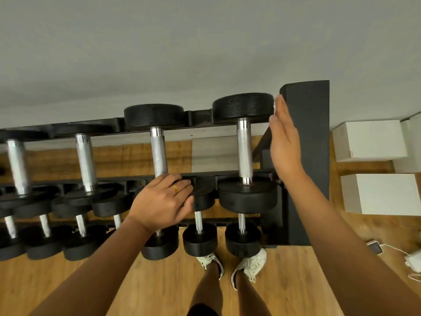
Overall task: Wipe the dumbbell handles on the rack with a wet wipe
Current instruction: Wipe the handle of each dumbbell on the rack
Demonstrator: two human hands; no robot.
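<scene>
A black metal two-tier dumbbell rack (305,133) stands on a wooden plank floor (159,281) against a grey wall. Black round-headed dumbbells with knurled chrome handles lie across its upper tier. The left hand (163,201), a gold ring on one finger, holds the near head of the second dumbbell from the right (158,151), fingers bent over it. The right hand (284,142) stands edge-on with straight fingers just beside the far head of the rightmost dumbbell (245,149). A sliver of white material (275,103) shows at its fingertips. White boxes (369,140) sit right of the rack.
</scene>
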